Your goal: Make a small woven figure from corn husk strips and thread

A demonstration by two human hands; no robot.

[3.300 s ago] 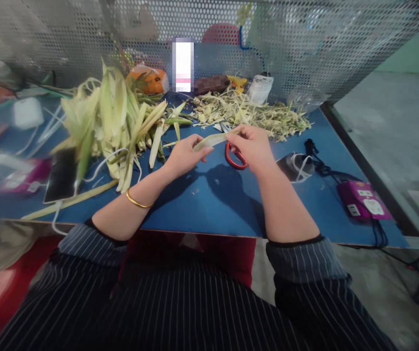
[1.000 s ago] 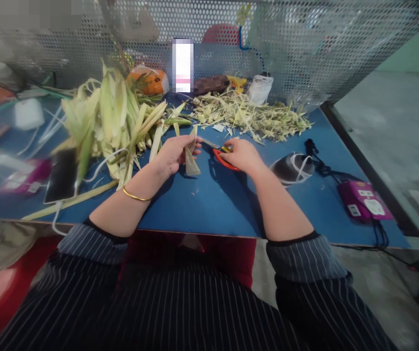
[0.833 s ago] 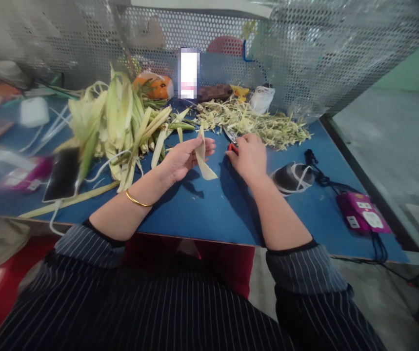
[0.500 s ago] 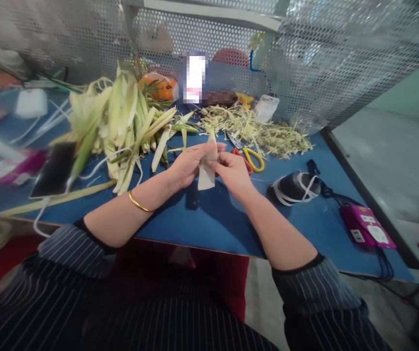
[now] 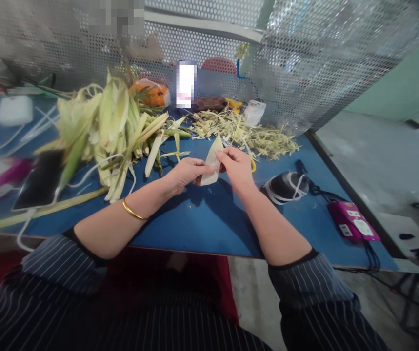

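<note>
A pale piece of husk (image 5: 212, 158) with a pointed top is held between my two hands above the blue table. My left hand (image 5: 189, 174) pinches its lower left part, thumb on top. On the upper right edge of the piece, the thumb and fingers of my right hand (image 5: 236, 165) are closed. Beyond my left arm lies a large heap of green and pale husks (image 5: 112, 117). Behind my hands spreads a pile of shredded husk bits (image 5: 246, 131). The yellow handle of the scissors (image 5: 253, 165) shows just beside my right hand, which hides the rest.
A black object wrapped in white cord (image 5: 286, 187) and a purple power strip (image 5: 353, 222) are on the right. A dark phone (image 5: 41, 179) with a white cable lies left. At the back are a lit screen (image 5: 186, 85), an orange package (image 5: 150, 92) and perforated mesh (image 5: 212, 39).
The husk piece has turned so its tip leans right and more of its face shows. My right hand has moved up along its edge and now covers most of the scissors. The view has shifted.
</note>
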